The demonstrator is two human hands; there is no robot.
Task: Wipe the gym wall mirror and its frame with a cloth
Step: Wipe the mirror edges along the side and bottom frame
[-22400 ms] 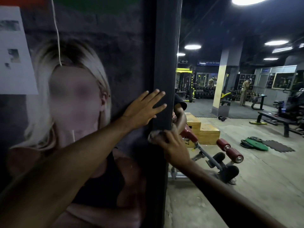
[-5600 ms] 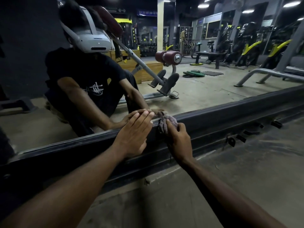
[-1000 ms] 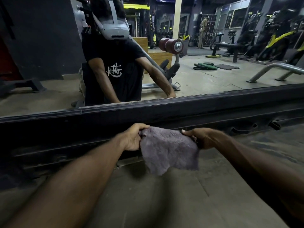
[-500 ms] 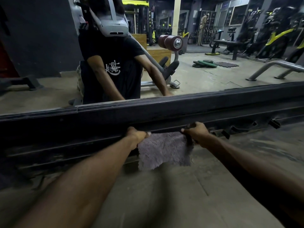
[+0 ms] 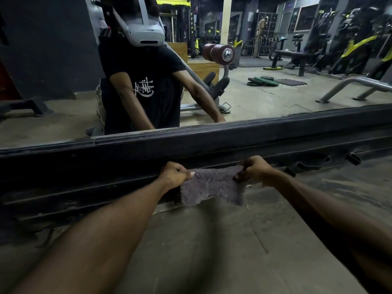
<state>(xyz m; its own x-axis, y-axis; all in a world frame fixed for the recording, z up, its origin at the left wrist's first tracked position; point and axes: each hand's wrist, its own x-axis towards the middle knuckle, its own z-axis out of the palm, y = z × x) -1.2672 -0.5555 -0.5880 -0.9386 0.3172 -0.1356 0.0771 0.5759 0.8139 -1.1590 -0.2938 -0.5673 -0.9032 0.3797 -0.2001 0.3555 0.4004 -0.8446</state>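
Note:
A grey-purple fuzzy cloth point(image 5: 212, 186) hangs spread out between both hands, just in front of the dark bottom frame point(image 5: 127, 153) of the wall mirror point(image 5: 265, 98). My left hand point(image 5: 175, 174) pinches the cloth's upper left corner. My right hand point(image 5: 253, 169) grips its upper right corner. The cloth's top edge lies close to the lower ledge of the frame; whether it touches I cannot tell. Its lower edge hangs free above the floor.
The mirror reflects a kneeling person in a black shirt, a bench with red rollers point(image 5: 218, 54), weight plates and gym machines. Dusty concrete floor point(image 5: 212, 251) lies below my arms. Small brackets point(image 5: 353, 159) stick out from the frame at right.
Both hands carried the stretched cloth forward, from above the floor to the lower part of the frame. In the last half second they barely moved.

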